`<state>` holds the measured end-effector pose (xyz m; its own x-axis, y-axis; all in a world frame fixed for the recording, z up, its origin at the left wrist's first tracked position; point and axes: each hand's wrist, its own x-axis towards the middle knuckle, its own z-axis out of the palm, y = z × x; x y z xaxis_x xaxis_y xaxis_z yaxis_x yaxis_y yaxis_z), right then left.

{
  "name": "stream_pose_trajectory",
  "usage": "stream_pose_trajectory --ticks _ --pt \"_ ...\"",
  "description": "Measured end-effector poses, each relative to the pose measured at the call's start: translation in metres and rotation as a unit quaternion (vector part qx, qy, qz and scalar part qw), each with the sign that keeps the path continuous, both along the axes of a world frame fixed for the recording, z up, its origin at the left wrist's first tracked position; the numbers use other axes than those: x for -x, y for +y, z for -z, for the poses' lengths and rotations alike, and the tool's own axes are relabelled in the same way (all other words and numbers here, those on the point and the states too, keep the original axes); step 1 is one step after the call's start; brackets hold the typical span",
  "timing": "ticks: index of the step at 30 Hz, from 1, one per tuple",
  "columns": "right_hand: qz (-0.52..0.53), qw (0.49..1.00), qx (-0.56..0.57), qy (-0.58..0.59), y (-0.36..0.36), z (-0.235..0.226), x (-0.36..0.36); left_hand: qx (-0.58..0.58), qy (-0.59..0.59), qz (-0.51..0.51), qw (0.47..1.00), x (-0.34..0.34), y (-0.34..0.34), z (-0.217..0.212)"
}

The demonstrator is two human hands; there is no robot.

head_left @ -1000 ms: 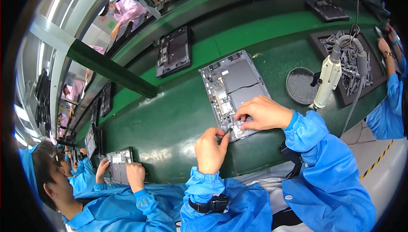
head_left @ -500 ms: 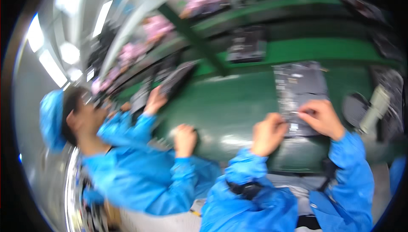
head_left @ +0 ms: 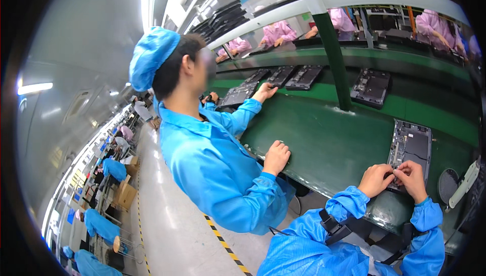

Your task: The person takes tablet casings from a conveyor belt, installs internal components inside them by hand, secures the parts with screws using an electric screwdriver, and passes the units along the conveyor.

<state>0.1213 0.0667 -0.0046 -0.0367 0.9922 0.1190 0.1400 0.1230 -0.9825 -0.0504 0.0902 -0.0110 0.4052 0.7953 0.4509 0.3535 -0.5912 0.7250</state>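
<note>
The view has swung left, bringing in a co-worker [head_left: 202, 139]. Both the left hand [head_left: 375, 180] and right hand [head_left: 412, 179] pinch narrowly at the open laptop chassis [head_left: 411, 147]; what they hold is hidden. With the eyes turned away, the fingers could slip.

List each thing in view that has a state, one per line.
Laptop base: opened up, insides showing, flat on the belt.
Left hand: fingers pinched at the base's near edge.
Right hand: fingers pinched at the same edge, beside the left.
Screwdriver: hanging, untouched.
Co-worker's hand: resting on the belt edge.
Far bases: open, lying flat.
</note>
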Motion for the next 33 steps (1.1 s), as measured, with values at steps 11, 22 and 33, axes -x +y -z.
stream_pose_trajectory --ticks 11,22,33 --pt "-0.016 1.0 -0.012 0.021 0.014 0.026 -0.017 0.009 0.029 -0.057 0.998 -0.02 -0.003 0.003" --pt "-0.034 0.999 0.015 0.03 0.014 0.017 -0.017 0.193 -0.157 -0.039 0.968 -0.028 0.025 0.022" --pt "-0.031 0.999 -0.005 -0.022 0.019 0.024 -0.019 0.1 -0.116 -0.061 0.986 -0.021 0.028 0.025"
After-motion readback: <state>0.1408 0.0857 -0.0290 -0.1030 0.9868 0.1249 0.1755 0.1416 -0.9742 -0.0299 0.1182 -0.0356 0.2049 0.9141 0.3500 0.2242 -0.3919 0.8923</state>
